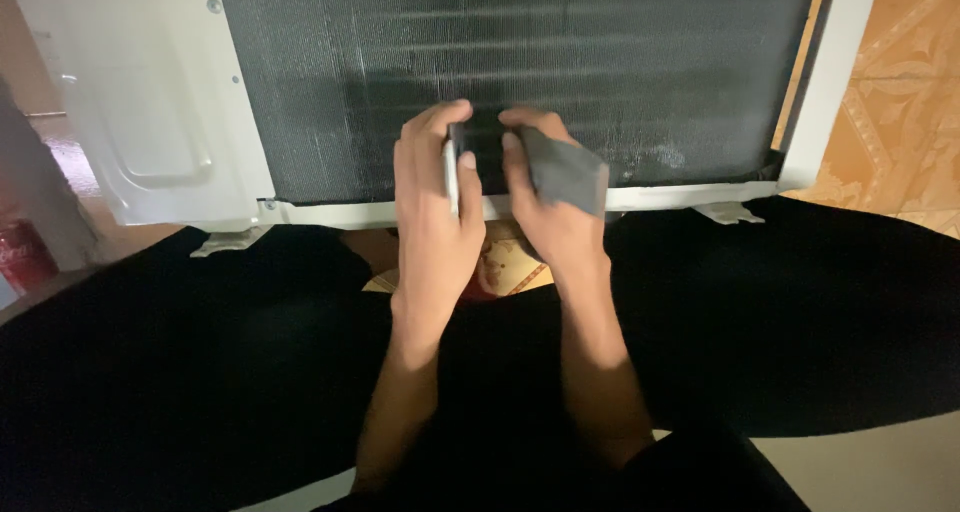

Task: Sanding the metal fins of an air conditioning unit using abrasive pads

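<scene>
Both hands met low on the coil face of the unit, just above its bottom edge and near the middle of that edge. Your left hand (432,197) was closed around a thin, flat tool (453,170) with a pale edge, thumb on one side and fingers curled over the top; what kind of tool it was I could not tell. Your right hand (548,197) was folded around a dark grey cloth (568,175), which covered part of the palm and hung toward the right. You held the two together, so I judge the cloth was meeting the tool's end, perhaps to wipe it, but the contact itself was hidden by your fingers.

Behind the hands stood the dark finned coil (600,62) of a white air conditioner unit (150,102), upright, with pale dusty streaks on the fins near the lower right corner. The white side panel was at the left, the white frame strip along the bottom edge. Your legs in black trousers (200,352) lay open on both sides of the arms, close to the unit's feet. Between them a patterned floor tile (510,267) showed. A red can (22,254) stood at the far left. Nothing was between your hands and the coil.
</scene>
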